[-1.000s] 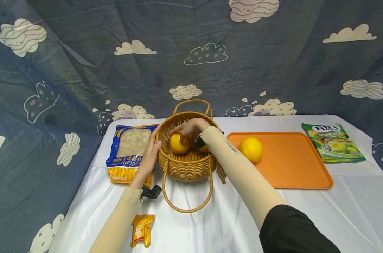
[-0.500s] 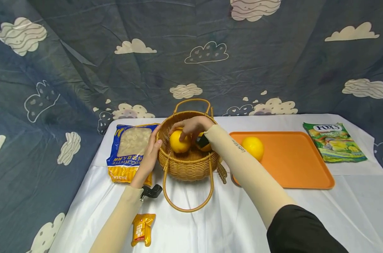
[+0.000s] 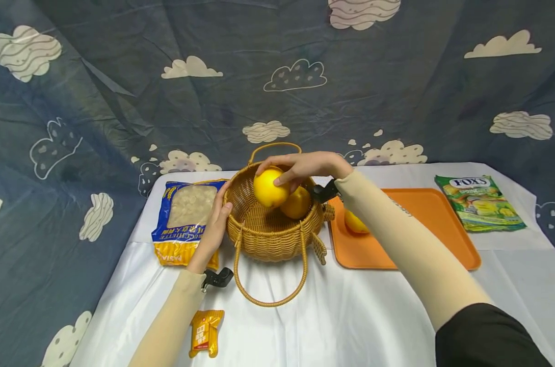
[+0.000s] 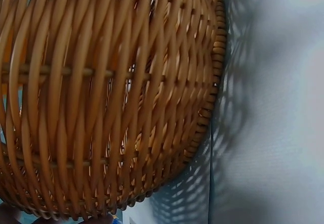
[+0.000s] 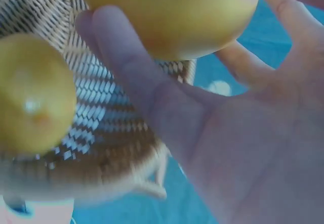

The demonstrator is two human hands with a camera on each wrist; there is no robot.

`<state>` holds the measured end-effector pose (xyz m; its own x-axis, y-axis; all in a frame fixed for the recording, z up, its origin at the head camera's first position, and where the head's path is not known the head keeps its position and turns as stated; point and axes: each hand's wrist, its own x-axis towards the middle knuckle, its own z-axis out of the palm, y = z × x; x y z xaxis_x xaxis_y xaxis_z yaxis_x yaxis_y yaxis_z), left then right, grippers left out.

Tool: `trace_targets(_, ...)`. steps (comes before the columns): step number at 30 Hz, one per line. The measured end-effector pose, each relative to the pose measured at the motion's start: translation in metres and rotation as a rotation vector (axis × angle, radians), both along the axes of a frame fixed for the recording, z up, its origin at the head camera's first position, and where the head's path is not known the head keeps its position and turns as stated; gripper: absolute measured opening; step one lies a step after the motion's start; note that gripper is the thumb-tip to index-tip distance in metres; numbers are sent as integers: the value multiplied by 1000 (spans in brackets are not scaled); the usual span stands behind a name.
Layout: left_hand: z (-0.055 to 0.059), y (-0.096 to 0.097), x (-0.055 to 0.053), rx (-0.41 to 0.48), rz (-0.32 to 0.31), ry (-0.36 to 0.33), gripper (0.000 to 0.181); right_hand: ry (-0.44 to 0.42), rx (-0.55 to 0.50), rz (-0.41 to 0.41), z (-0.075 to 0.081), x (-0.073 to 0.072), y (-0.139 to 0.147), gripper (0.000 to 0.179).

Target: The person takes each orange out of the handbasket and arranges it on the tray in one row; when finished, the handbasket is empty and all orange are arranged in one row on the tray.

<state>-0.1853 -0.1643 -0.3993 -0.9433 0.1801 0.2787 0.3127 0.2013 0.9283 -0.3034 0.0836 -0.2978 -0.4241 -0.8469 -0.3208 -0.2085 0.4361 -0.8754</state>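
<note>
An orange is in my right hand, lifted to about rim height over the wicker basket. Thumb and fingers curl round the fruit, as the right wrist view also shows. Lower down, a second orange lies inside the basket at its right side. My left hand rests against the basket's left wall, fingers fairly straight along the rim. The left wrist view is mostly filled by the woven wall. One basket handle stands up at the back; the other lies forward on the table.
An orange tray at the right bears another orange, partly hidden by the right forearm. A green FOX'S candy bag lies beyond it. A pasta bag lies left of the basket, and a small orange-yellow packet in front.
My right hand has raised the orange from the basket's bottom and moved up and right. The second orange inside is now more exposed. My left hand stays at the basket.
</note>
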Motion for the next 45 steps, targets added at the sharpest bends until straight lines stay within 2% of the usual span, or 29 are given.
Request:
trace_targets(7, -1, 1, -1, 5, -1, 13, 55, 50, -69, -68, 13, 3, 49, 50)
trace_targets(13, -2, 1, 0, 1, 0, 28, 55, 57, -92, -176, 10, 8, 96, 51)
trace_targets(22, -2, 0, 1, 5, 6, 26, 55, 55, -115, -347, -10, 22, 161, 46)
trace_targets(30, -2, 1, 2, -8, -3, 20, 55, 60, -44, -476, -32, 37, 210, 48)
trace_targets(45, -4, 0, 0, -7, -4, 32, 56, 26, 67, -570, -72, 56, 270, 47)
